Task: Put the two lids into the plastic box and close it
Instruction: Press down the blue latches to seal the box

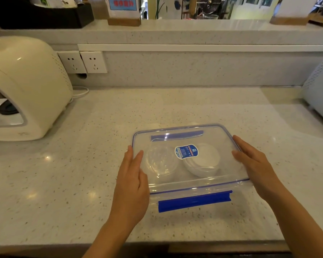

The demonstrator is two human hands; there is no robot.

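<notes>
Plastic box (190,183) on counter (63,183), two lids (161,161) inside, cover (185,140) seated. Left hand (132,175), right hand (254,161) flat, unclenched, pressing cover edges. Press evenly; snap blue latch (194,201) down.

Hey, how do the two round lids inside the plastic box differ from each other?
The left lid is clear, so the box floor shows through it; the right lid is milky white and opaque. The left lid shows ridged rings, the right lid a plain smooth face. The blue sticker on the box cover overlaps the right lid's edge, not the left lid's. Both are round, similar in size, side by side.
</notes>
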